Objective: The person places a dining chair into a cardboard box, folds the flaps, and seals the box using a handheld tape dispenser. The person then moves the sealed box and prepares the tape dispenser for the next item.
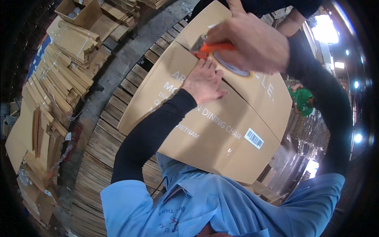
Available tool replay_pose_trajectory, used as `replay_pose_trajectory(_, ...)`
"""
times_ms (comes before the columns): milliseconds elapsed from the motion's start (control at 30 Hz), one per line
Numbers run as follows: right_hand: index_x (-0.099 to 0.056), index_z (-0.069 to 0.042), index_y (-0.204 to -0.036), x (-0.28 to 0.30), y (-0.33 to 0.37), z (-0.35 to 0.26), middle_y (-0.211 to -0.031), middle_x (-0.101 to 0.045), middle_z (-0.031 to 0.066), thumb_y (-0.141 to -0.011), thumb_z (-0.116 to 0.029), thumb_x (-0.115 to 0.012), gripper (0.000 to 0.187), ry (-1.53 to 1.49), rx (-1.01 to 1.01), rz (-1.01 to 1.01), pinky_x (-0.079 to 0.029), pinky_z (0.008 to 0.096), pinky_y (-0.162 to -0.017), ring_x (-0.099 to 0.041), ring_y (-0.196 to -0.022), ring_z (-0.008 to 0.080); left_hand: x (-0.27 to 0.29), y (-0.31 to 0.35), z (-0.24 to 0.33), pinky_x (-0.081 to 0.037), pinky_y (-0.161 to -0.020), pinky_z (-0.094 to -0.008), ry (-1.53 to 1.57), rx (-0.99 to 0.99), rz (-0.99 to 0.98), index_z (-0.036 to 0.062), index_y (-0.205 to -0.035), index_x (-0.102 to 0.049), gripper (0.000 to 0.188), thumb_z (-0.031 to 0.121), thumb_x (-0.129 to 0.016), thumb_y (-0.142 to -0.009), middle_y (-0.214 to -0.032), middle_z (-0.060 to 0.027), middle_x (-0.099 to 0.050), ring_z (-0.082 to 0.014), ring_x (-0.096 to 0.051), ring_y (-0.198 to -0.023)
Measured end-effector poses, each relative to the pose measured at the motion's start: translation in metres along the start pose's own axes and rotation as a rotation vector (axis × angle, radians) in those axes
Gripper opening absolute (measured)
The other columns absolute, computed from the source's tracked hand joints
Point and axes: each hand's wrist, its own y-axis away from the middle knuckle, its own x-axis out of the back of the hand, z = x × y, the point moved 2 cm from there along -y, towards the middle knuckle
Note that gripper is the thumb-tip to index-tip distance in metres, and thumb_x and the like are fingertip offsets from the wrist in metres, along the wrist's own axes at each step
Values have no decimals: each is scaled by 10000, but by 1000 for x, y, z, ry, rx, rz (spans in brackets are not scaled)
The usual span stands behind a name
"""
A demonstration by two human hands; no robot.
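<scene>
Large brown carton [221, 130] at centre, lying on a wooden pallet [106, 150]; its top flaps meet in a seam running from 11 o'clock down toward 4 o'clock.

Right hand [252, 43] at 12 o'clock, grip clenched round an orange-handled tape dispenser [215, 48]. The tape roll [233, 68] shows just beneath the palm, touching the carton top. Dispenser nose sits on the seam near the far edge.

Left hand [203, 82] just below it, grip released: palm flat, fingers spread and pressing on the near flap right beside the seam. It holds nothing.

Judgement on doing this well: keep the flat hand close behind the dispenser so the two flaps stay level and butted; hold the roll square to the seam and press evenly so the tape lies without wrinkles; keep the spread fingers clear of the cutting edge.

Around: stacks of flattened cardboard [59, 79] at 9 to 10 o'clock. Another person in green [303, 100] at 3 o'clock, well apart. Whether tape already lies on the seam, cannot tell.
</scene>
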Motion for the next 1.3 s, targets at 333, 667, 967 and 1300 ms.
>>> replay_pose_trajectory(333, -705, -20, -1080, -68, 213, 22, -1222, -674, 134, -774, -69, -681, 311, -178, 39, 354, -530, 431, -741, -656, -831, 342, 56, 53, -14, -480, -979, -456, 154, 125, 618, -17, -1199, -626, 404, 244, -648, -892, -1255, -186, -647, -372, -615, -1149)
replay_pose_trajectory(667, -701, -47, -1156, -178, 421, 53, -1351, -625, 112, -708, -64, -746, 450, -290, -68, 339, -532, 392, -717, -614, -859, 307, 15, 4, 83, -136, -1214, -590, -119, -210, -217, -71, -1347, -470, 924, 717, -562, -873, -1625, -205, -258, -420, -231, -1499)
replay_pose_trajectory(967, -679, -68, -1175, -283, 575, 68, -1393, -595, 87, -664, -61, -757, 517, -323, -113, 378, -531, 379, -663, -553, -809, 286, -64, 7, 219, -202, -1198, -591, -104, -341, -333, -5, -924, -513, 697, 682, -614, -863, -1606, -265, -266, -424, -232, -1503)
replay_pose_trajectory(1300, -688, -91, -1064, -349, 643, 69, -1346, -599, 63, -562, -6, -758, 513, -332, -118, 555, -525, 362, -614, -561, -797, 268, -122, 8, 310, -182, -1201, -580, -119, -317, -407, 8, -868, -528, 699, 706, -570, -880, -1623, -269, -226, -439, -206, -1509)
